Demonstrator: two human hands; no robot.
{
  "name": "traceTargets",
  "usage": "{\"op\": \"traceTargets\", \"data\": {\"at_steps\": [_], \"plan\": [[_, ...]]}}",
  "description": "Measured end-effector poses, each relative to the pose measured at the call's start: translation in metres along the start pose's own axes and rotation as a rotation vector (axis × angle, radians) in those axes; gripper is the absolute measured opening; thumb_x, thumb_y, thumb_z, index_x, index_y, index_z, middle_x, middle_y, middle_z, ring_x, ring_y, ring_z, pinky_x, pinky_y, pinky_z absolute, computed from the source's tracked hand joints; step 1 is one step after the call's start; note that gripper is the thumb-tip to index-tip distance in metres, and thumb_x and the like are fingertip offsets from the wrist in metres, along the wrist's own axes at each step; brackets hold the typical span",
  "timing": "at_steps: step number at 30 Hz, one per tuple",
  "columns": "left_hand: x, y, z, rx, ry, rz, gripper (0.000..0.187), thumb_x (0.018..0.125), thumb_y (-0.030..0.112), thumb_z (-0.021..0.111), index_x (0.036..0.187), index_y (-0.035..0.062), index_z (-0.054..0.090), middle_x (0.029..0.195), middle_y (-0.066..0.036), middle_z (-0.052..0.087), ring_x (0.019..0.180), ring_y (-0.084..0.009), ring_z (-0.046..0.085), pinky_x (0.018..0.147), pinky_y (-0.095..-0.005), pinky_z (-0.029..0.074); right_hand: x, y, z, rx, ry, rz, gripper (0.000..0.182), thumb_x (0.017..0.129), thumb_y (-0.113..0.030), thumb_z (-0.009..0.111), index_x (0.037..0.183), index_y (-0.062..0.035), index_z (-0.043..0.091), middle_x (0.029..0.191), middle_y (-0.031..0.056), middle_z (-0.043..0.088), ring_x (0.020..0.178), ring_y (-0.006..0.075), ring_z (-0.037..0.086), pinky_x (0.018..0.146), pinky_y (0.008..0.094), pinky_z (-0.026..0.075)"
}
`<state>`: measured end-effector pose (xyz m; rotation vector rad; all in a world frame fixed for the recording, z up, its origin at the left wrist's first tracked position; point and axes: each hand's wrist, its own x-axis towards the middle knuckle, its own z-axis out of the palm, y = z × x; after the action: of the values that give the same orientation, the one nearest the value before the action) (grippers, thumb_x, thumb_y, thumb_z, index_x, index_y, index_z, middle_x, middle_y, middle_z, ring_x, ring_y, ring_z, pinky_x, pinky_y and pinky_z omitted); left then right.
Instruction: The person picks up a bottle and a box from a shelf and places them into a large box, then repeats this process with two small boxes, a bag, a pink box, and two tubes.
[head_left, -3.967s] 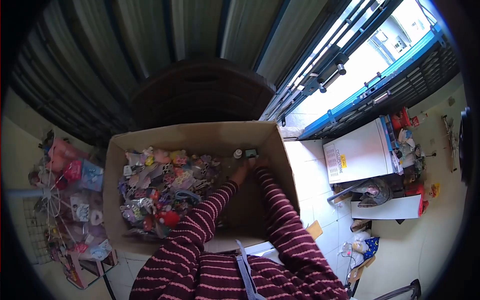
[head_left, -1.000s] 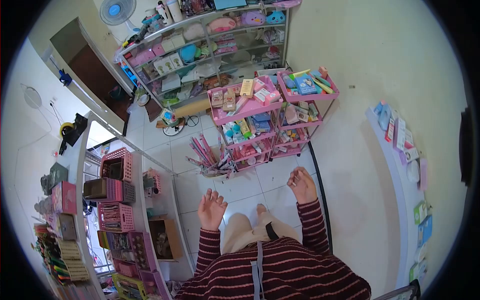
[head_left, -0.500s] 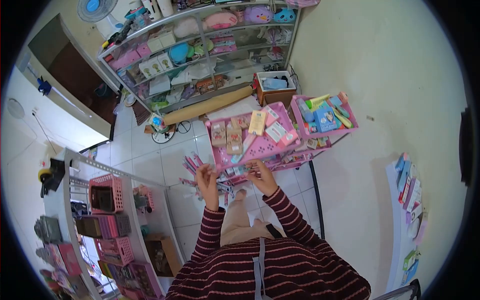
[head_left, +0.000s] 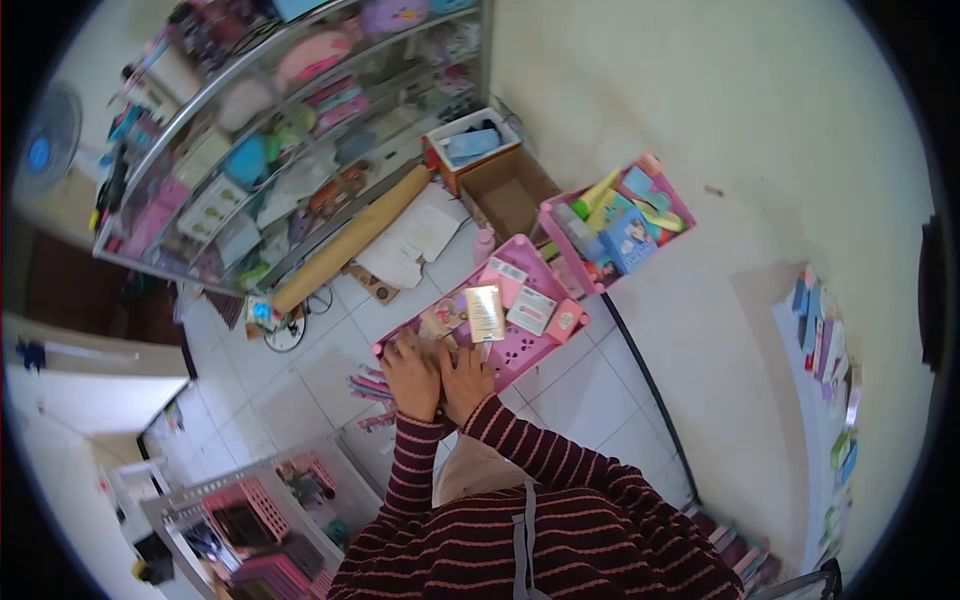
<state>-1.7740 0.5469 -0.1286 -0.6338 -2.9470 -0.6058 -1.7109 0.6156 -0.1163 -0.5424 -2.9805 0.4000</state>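
Note:
A pink tray (head_left: 530, 352) with cut-out holes forms the top of a cart in front of me. Small brown cardboard boxes (head_left: 441, 318) lie at its left end, partly covered by my hands. My left hand (head_left: 411, 378) is bent over the near left corner, fingers curled down at these boxes. Close beside it, my right hand (head_left: 466, 383) reaches over the tray's near rim with fingers curled against the boxes; its grip is partly hidden. A gold-coloured box (head_left: 485, 312) lies just beyond my right fingers, with a white box (head_left: 531, 311) and a pink box (head_left: 565, 320) further right.
A second pink basket (head_left: 683, 222) full of bottles and packs adjoins at the right. Behind stand an open cardboard box (head_left: 508, 192) and a glass display case (head_left: 290, 130). Pink rolled items (head_left: 370, 385) are at the left. A shelf rack (head_left: 340, 440) stands near left.
Both hands, earlier raised apart at the tray's near edge, have come down together onto the brown boxes. The view has turned, and the open cardboard box now shows behind the tray.

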Motion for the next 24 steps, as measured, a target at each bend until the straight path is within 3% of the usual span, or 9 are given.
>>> {"op": "traceTargets", "data": {"at_steps": [6,7,9,10,11,13,16,19,24], "plan": [[0.01,-0.002,0.001,0.093,-0.211,0.025,0.053,0.063,0.012,0.054,0.109,-0.0028,0.033,0.099,-0.019,0.043,0.089,-0.0337,0.041,0.079,-0.0427,0.032,-0.021,0.036,-0.035,0.502,-0.271,0.067,0.073,0.056,-0.015,0.061,0.118,-0.0039,0.025,0.094,0.0177,0.04,0.089,0.0302,0.044,0.07,0.0374,0.043],[0.01,-0.002,0.003,0.099,-0.266,-0.055,0.053,0.063,0.012,0.055,0.109,-0.0029,0.033,0.097,-0.02,0.043,0.088,-0.0345,0.042,0.078,-0.0434,0.033,-0.031,0.047,-0.038,0.505,-0.241,0.116,0.073,0.056,-0.015,0.061,0.118,-0.0039,0.025,0.094,0.0177,0.04,0.089,0.0302,0.044,0.07,0.0374,0.043],[0.005,-0.01,-0.006,0.019,-0.263,0.091,0.055,0.063,0.014,0.056,0.11,-0.003,0.033,0.097,-0.021,0.044,0.088,-0.0337,0.043,0.076,-0.0422,0.035,-0.055,0.072,-0.038,1.041,-0.193,-0.018,0.069,0.061,-0.018,0.058,0.119,-0.0007,0.025,0.096,0.0206,0.042,0.09,0.028,0.044,0.076,0.0344,0.039],[0.004,-0.001,-0.016,-0.06,-0.248,0.18,0.056,0.063,0.016,0.057,0.11,-0.0031,0.032,0.097,-0.021,0.045,0.088,-0.0328,0.045,0.075,-0.041,0.037,-0.067,0.08,-0.04,1.281,-0.095,-0.087,0.068,0.064,-0.016,0.055,0.122,-0.004,0.022,0.106,0.0168,0.04,0.091,0.0202,0.044,0.08,0.0294,0.036],[0.001,0.01,-0.026,-0.07,-0.266,0.23,0.056,0.063,0.016,0.057,0.11,-0.0031,0.032,0.097,-0.021,0.045,0.088,-0.0328,0.045,0.075,-0.041,0.037,-0.086,0.09,-0.044,1.272,-0.05,-0.052,0.068,0.064,-0.016,0.055,0.122,-0.004,0.022,0.106,0.0168,0.04,0.091,0.0202,0.044,0.08,0.0294,0.036],[-0.01,0.047,-0.066,-0.824,-0.584,0.133,0.053,0.066,0.014,0.053,0.113,-0.001,0.031,0.102,-0.021,0.046,0.085,-0.0307,0.051,0.069,-0.0364,0.043,-0.127,0.104,-0.086,1.874,-0.248,0.206,0.067,0.066,-0.013,0.052,0.124,-0.0054,0.019,0.111,0.011,0.038,0.091,0.0159,0.043,0.079,0.0267,0.036],[-0.044,0.107,-0.076,-1.72,-1.173,-0.083,0.056,0.064,0.007,0.046,0.118,0.0035,0.03,0.107,-0.019,0.042,0.085,-0.0246,0.05,0.07,-0.0326,0.043,-0.201,0.124,-0.076,2.096,0.017,0.16,0.068,0.066,-0.017,0.051,0.125,-0.0056,0.017,0.112,0.0101,0.037,0.089,0.0159,0.044,0.075,0.0266,0.038],[-0.117,0.175,-0.058,-1.918,-1.587,-0.217,0.056,0.063,0.008,0.046,0.117,0.0054,0.032,0.107,-0.019,0.041,0.086,-0.0223,0.048,0.069,-0.0338,0.044,-0.288,0.128,-0.094,2.294,0.35,0.145,0.07,0.064,-0.024,0.053,0.124,-0.0063,0.019,0.115,0.0145,0.037,0.085,0.0194,0.045,0.071,0.029,0.037],[-0.288,0.248,-0.024,-1.54,-2.087,-0.424,0.047,0.066,0.007,0.044,0.112,0.0076,0.037,0.106,-0.017,0.042,0.084,-0.0218,0.047,0.065,-0.0332,0.043,-0.458,0.107,-0.104,2.384,0.979,0.032,0.059,0.067,-0.02,0.047,0.121,-0.0087,0.025,0.113,0.0131,0.04,0.087,0.0208,0.046,0.071,0.0312,0.037]]}}
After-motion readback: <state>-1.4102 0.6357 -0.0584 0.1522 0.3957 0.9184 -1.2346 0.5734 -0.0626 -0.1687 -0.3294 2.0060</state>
